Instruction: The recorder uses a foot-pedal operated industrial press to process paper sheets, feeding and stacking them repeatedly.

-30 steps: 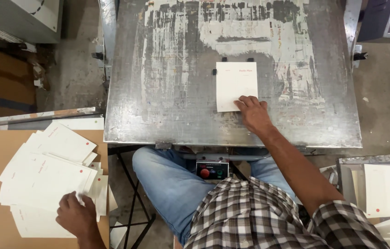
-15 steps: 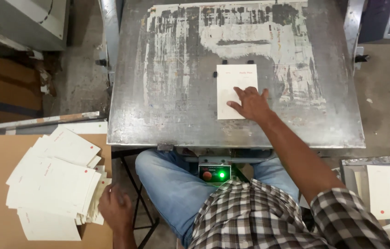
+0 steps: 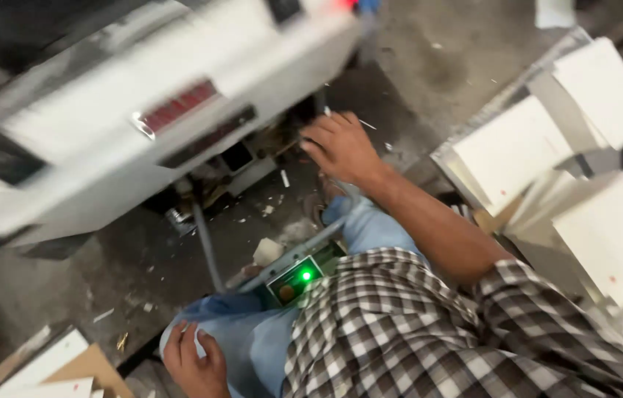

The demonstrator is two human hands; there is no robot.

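My right hand (image 3: 341,147) hangs in the air below the edge of the blurred white and grey machine (image 3: 142,110), fingers slightly spread and empty. Down at the bottom of the view, my left hand (image 3: 193,361) rests flat on my left thigh in blue jeans (image 3: 252,339) and holds nothing. A small control box (image 3: 298,278) with a lit green lamp and an orange button sits between my knees. I wear a checked shirt (image 3: 429,332).
Stacks of white cards (image 3: 592,147) lie in a metal tray at the right. More white cards and brown cardboard (image 3: 61,365) show at the bottom left. The grey concrete floor (image 3: 142,258) carries paper scraps, and a hose (image 3: 204,243) runs under the machine.
The view has swung and tilted sharply to the right. My right hand has left the white card on the metal table. My left hand has left the loose cards and now lies on my thigh.
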